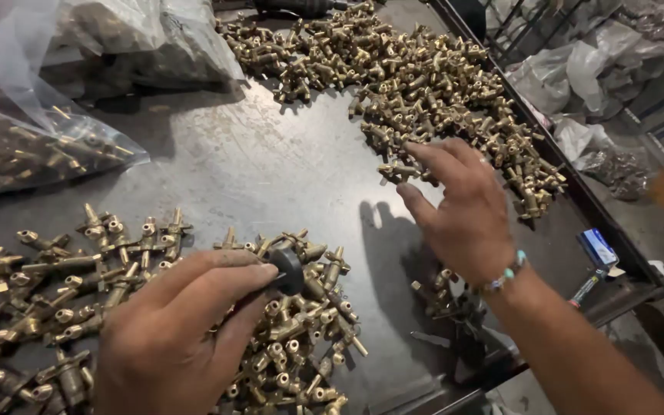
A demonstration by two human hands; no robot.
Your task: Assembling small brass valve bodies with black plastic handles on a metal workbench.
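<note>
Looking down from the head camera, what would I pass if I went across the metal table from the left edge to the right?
Clear plastic bag of brass parts → near heap of brass fittings → left hand pinching a black knob → bare table → right hand at the far brass pile → small blue box.

Left hand (167, 338): low at the near edge of the surface, back up, knuckles bent, thumb and forefinger pinched together at their tips. Right hand (463, 207): extended toward the far right edge, palm down, fingers (432, 157) spread and slightly curled, closed on nothing; forearm bare, beaded band at the wrist.
</note>
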